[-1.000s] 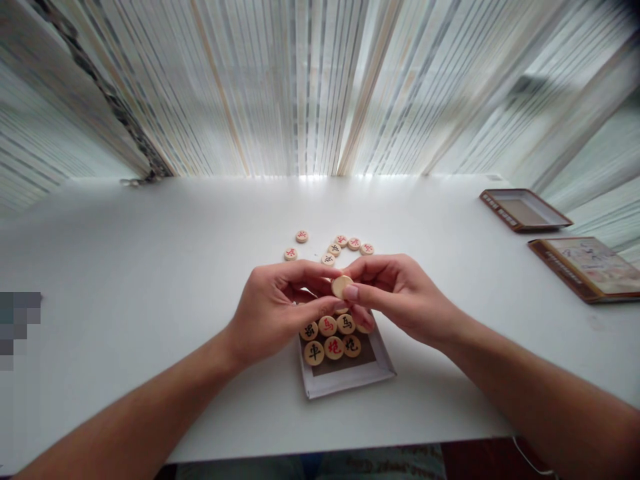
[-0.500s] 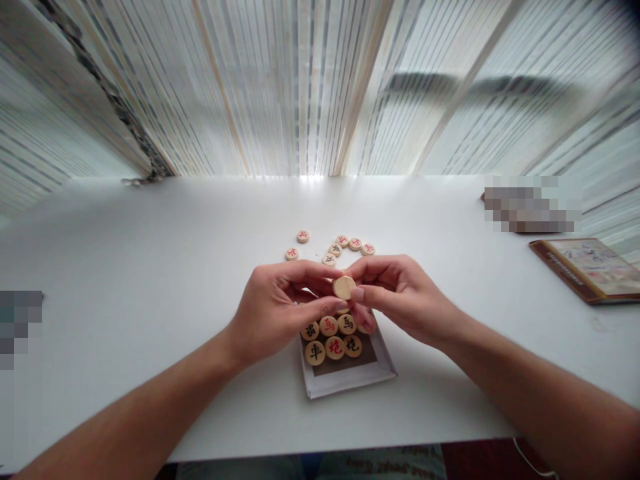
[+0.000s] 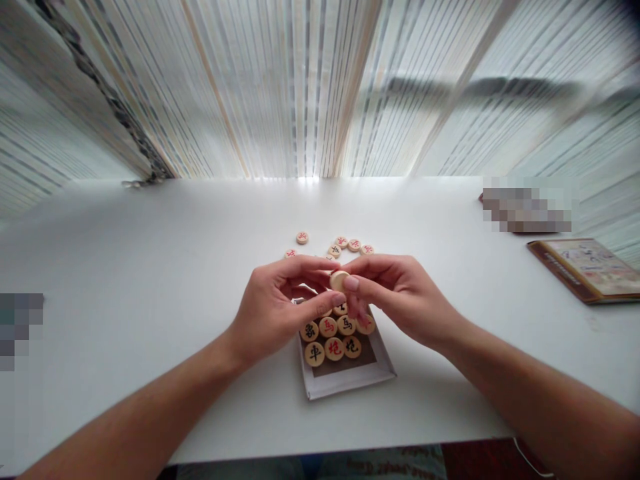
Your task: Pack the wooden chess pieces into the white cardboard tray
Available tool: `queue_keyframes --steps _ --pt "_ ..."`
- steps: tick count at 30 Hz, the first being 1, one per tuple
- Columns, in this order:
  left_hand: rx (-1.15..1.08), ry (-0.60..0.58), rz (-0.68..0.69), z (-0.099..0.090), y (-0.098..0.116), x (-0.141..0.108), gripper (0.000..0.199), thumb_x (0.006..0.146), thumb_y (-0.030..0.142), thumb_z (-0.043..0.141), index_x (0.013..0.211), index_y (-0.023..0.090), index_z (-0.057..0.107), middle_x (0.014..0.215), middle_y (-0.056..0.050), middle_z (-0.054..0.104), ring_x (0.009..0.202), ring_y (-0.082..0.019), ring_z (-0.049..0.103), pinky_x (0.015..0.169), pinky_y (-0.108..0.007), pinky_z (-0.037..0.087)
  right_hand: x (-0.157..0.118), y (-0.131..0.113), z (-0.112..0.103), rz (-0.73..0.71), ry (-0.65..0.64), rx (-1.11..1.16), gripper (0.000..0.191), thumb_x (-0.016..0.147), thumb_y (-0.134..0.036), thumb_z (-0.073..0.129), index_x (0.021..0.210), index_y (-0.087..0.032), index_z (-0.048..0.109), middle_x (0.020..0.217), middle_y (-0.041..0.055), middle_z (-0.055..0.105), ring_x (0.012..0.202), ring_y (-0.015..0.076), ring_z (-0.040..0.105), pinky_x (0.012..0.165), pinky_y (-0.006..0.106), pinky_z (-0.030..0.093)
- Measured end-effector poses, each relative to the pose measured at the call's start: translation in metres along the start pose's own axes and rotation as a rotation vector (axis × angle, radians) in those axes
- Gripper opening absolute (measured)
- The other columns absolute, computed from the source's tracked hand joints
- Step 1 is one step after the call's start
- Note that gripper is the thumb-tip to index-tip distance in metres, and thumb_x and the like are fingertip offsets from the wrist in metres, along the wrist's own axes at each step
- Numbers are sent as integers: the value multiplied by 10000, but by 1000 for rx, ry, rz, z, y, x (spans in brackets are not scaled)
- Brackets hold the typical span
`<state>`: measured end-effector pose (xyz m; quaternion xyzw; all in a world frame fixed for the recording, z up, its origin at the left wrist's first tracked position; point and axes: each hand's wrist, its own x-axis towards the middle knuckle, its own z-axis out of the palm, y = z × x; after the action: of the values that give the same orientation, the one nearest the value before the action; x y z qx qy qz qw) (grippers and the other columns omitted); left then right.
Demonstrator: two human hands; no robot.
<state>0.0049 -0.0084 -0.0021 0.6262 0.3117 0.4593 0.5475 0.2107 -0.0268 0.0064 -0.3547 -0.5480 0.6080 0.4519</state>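
Observation:
Between both hands is a round wooden Chinese chess piece (image 3: 339, 281), its blank side facing me. My right hand (image 3: 387, 287) pinches it between thumb and fingers. My left hand (image 3: 280, 303) curls in from the other side, its fingertips at the same piece. Just below, an open box (image 3: 345, 385) with a white rim holds several pieces in rows, among them a black-lettered piece (image 3: 315, 354) and a red-lettered piece (image 3: 334, 348). The hands hide the upper part of the box.
Beyond my hands, several loose pieces lie on the white table (image 3: 150, 267), including a red-marked piece (image 3: 302, 237) and a black-marked piece (image 3: 335, 251). A booklet-like case (image 3: 590, 270) lies at right. A striped curtain (image 3: 280, 87) hangs behind the table.
The held piece has tilted and shifted slightly left and up between the fingers. The right thumb now lies farther over it. More of the pieces in the box show beneath the hands.

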Motion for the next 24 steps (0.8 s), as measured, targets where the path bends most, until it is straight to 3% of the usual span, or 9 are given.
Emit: queue_keyframes --steps 7,12,18,24 --pt "163 118 92 -2 -3 0 149 815 190 908 929 145 824 878 -59 831 774 -176 797 735 -270 701 -2 5 -1 -84 75 -135 270 885 -371 882 1082 -188 873 834 63 816 664 143 724 609 257 629" --pt "324 113 308 -4 -3 0 92 850 115 853 904 183 823 931 -57 823 864 -176 782 781 -277 679 -3 9 -2 -135 109 -179 295 852 -289 907 1127 -192 865 1027 99 846 813 183 794 699 266 669" --pt "537 69 501 -7 -2 0 134 888 86 809 885 220 815 942 -49 826 869 -176 782 836 -300 654 -2 10 -5 -149 98 -252 302 827 -289 925 1098 -174 860 973 104 839 808 207 783 678 295 665" --pt "569 40 574 -7 -4 0 121 881 72 822 912 187 796 954 -64 812 860 -158 775 813 -262 641 -1 14 -9 -179 70 -249 289 814 -210 917 1087 -159 841 948 101 827 797 196 759 679 297 641"
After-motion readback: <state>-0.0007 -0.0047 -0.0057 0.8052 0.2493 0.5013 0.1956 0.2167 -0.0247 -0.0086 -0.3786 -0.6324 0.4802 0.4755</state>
